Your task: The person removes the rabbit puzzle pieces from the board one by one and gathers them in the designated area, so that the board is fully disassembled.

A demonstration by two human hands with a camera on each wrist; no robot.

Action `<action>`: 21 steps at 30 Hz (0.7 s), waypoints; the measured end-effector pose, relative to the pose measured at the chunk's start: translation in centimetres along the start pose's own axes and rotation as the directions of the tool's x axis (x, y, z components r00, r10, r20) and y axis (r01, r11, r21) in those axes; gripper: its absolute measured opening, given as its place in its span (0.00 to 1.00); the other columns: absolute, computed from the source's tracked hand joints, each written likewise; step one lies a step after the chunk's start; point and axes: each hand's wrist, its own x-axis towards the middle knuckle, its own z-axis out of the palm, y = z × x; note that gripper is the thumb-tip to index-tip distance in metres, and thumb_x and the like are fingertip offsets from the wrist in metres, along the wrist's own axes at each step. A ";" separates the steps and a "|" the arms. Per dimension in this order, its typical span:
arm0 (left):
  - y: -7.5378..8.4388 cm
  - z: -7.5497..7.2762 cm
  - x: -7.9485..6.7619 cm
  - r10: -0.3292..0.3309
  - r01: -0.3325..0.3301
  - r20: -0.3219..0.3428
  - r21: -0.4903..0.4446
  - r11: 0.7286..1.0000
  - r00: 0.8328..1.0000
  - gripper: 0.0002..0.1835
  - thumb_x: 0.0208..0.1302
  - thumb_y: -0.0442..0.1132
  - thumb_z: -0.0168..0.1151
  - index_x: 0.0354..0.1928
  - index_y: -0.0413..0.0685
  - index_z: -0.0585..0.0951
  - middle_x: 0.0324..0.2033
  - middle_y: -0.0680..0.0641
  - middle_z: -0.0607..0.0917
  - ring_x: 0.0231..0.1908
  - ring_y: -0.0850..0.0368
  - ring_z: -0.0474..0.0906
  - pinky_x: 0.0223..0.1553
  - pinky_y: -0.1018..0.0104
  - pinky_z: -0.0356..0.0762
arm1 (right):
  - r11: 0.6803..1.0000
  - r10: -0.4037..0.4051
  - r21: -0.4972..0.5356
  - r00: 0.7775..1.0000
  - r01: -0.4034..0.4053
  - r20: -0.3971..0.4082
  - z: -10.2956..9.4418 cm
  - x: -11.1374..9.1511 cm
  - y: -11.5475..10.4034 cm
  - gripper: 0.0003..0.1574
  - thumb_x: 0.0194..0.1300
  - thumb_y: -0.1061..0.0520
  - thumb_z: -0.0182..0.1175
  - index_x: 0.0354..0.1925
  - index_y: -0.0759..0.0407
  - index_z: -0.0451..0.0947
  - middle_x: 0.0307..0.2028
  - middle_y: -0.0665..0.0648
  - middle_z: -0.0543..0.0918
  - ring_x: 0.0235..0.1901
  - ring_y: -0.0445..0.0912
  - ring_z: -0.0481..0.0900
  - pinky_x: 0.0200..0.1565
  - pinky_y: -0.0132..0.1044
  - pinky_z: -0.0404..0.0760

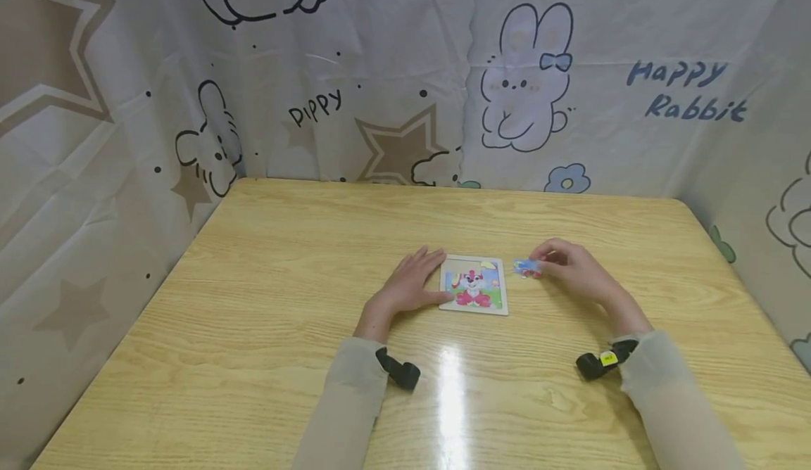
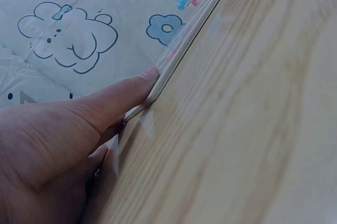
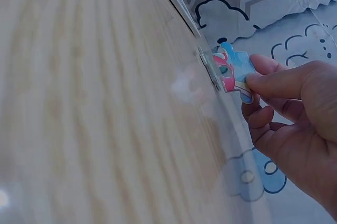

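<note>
A square jigsaw puzzle [image 1: 474, 284] in a pale frame lies flat on the table, showing a pink-and-white cartoon animal. Bare tan backing is visible at its upper left. My left hand [image 1: 412, 283] rests at the frame's left side, fingers spread and nearly straight, the thumb [image 2: 143, 81] touching the lower left corner. Just right of the frame, my right hand [image 1: 573, 267] pinches a blue-and-pink jigsaw piece [image 3: 238, 69] between thumb and fingertips. The piece is tilted up in the right wrist view. A thin, pale-edged shape [image 3: 209, 69] shows beside it; whether that is another piece is unclear.
The wood-grain table [image 1: 253, 315] reaches well beyond both hands. A printed fabric curtain [image 1: 380, 69] stands behind its back edge and along the sides. Each wrist wears a black camera, the left one [image 1: 400, 370] and the right one [image 1: 598, 363] both above the table.
</note>
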 end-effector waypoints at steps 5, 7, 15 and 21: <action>-0.1 0.1 0.1 -0.005 0.005 0.003 0.008 1.000 1.000 0.45 0.63 0.58 0.63 0.77 0.54 0.55 0.77 0.53 0.55 0.79 0.52 0.39 0.80 0.54 0.35 | 1.000 0.009 -0.015 1.000 -0.010 -0.008 -0.6 -0.4 0.6 0.09 0.70 0.61 0.56 0.47 0.59 0.79 0.47 0.61 0.82 0.46 0.49 0.77 0.49 0.30 0.75; -0.1 0.1 0.1 -0.008 0.008 0.005 0.006 1.000 1.000 0.45 0.62 0.58 0.63 0.77 0.55 0.55 0.77 0.53 0.55 0.79 0.52 0.39 0.80 0.54 0.34 | 1.000 0.016 -0.019 1.000 -0.016 -0.011 -0.8 -0.5 0.8 0.09 0.70 0.60 0.57 0.47 0.59 0.79 0.47 0.61 0.82 0.46 0.48 0.77 0.49 0.30 0.74; 0.0 0.0 0.1 -0.006 0.006 0.011 0.005 1.000 1.000 0.46 0.62 0.58 0.63 0.77 0.54 0.55 0.77 0.53 0.54 0.79 0.52 0.38 0.80 0.54 0.35 | 1.000 0.012 -0.025 1.000 -0.012 -0.014 -1.5 -0.9 1.4 0.10 0.70 0.61 0.57 0.48 0.62 0.79 0.47 0.64 0.82 0.44 0.45 0.77 0.44 0.24 0.75; -0.1 0.0 0.2 -0.008 0.008 0.011 0.007 1.000 1.000 0.46 0.63 0.58 0.63 0.77 0.54 0.55 0.77 0.53 0.54 0.79 0.52 0.39 0.80 0.54 0.35 | 0.999 0.004 -0.038 1.000 -0.005 -0.009 -1.6 -0.9 1.5 0.10 0.70 0.62 0.57 0.47 0.63 0.79 0.46 0.64 0.82 0.42 0.41 0.75 0.43 0.23 0.75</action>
